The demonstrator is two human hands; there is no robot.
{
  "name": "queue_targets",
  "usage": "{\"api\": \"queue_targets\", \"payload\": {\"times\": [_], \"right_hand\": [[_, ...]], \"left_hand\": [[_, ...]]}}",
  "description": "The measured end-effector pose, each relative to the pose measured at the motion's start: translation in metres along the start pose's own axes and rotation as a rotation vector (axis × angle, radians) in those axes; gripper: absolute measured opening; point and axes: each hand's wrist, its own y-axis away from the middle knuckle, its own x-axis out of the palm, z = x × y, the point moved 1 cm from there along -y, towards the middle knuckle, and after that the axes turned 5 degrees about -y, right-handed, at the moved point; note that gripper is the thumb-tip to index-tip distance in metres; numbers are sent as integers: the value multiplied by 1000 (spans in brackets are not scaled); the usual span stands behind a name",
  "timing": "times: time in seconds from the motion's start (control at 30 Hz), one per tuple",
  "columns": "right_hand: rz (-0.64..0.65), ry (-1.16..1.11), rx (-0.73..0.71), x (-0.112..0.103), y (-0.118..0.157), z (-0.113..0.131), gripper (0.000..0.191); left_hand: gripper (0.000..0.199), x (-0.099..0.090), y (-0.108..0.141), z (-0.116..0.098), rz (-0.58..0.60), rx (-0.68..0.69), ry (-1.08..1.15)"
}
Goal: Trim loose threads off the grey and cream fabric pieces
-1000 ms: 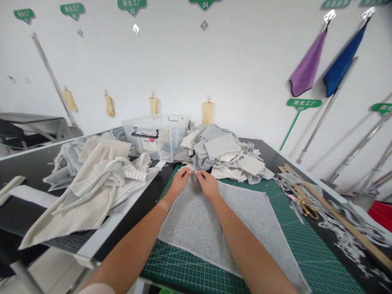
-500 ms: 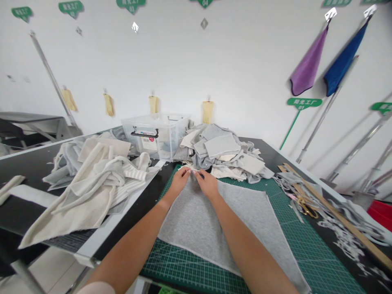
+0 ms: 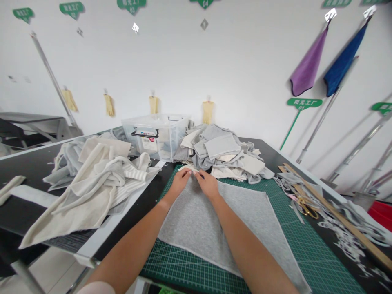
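A grey fabric piece (image 3: 190, 220) with pale edges lies spread on the green cutting mat (image 3: 180, 261). Both hands are at its far left corner, close together. My left hand (image 3: 181, 179) pinches the fabric's edge between thumb and fingers. Beside it, my right hand (image 3: 207, 182) pinches the same edge a little to the right. The far edge between the two hands looks slightly raised. My forearms cover part of the fabric, and the exact fingertip grip is small and partly hidden.
Behind the hands is a heap of grey and cream fabric pieces (image 3: 223, 143), beside a clear plastic box (image 3: 165, 143). More fabric (image 3: 94, 179) is piled at left. Gold-handled scissors (image 3: 308, 208), fabric scraps (image 3: 346, 241) and a long wooden strip (image 3: 339, 212) lie at right.
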Motion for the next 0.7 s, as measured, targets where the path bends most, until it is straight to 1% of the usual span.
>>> {"api": "queue_targets", "payload": {"times": [0.17, 0.43, 0.7], "right_hand": [[15, 3, -6, 0, 0, -1, 56], [15, 41, -28, 3, 0, -1, 56], [31, 58, -14, 3, 1, 0, 53]], "left_hand": [[28, 0, 1, -2, -7, -1, -2], [26, -1, 6, -12, -25, -31, 20], [27, 1, 6, -10, -34, -33, 39]]}}
